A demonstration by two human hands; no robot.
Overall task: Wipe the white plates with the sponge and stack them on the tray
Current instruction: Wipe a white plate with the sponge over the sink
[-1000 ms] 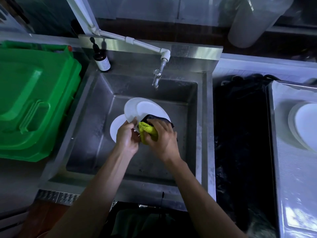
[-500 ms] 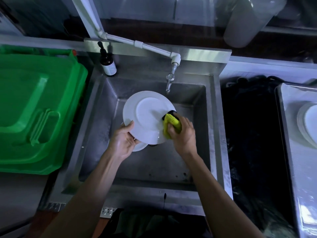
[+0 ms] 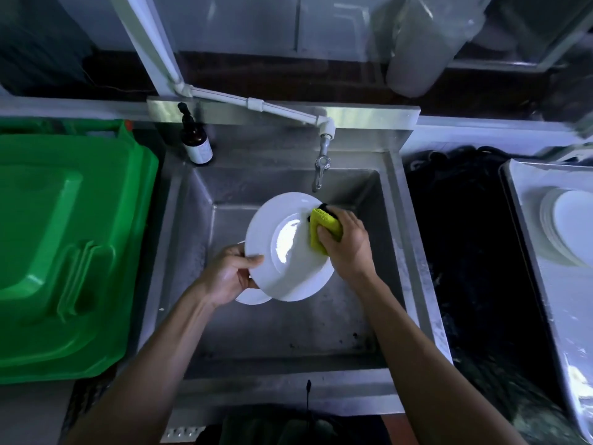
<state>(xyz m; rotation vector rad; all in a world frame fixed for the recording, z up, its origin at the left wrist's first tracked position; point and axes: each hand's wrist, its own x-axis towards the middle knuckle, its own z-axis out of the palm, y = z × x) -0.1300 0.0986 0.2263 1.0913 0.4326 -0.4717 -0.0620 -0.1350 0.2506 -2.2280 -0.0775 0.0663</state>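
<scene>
Over the steel sink (image 3: pixel 378 284) I hold a white plate (image 3: pixel 285 248), face up and slightly tilted. My left hand (image 3: pixel 227 277) grips its lower-left rim, thumb on top. My right hand (image 3: pixel 348 244) presses a yellow sponge (image 3: pixel 324 228) with a dark backing onto the plate's right side. Beneath it another white plate (image 3: pixel 253 297) lies in the basin, mostly hidden. A stack of white plates (image 3: pixel 568 226) rests on the steel tray (image 3: pixel 558 303) at the far right.
A tap (image 3: pixel 321 168) on a white pipe hangs just behind the held plate. A brown pump bottle (image 3: pixel 195 142) stands at the sink's back-left corner. A big green bin lid (image 3: pixel 64 248) lies left of the sink; a dark gap (image 3: pixel 465 252) separates sink and tray.
The plate has been lifted and turned face up toward me. My right hand slid the sponge from the plate's lower middle across to its right edge and upward.
</scene>
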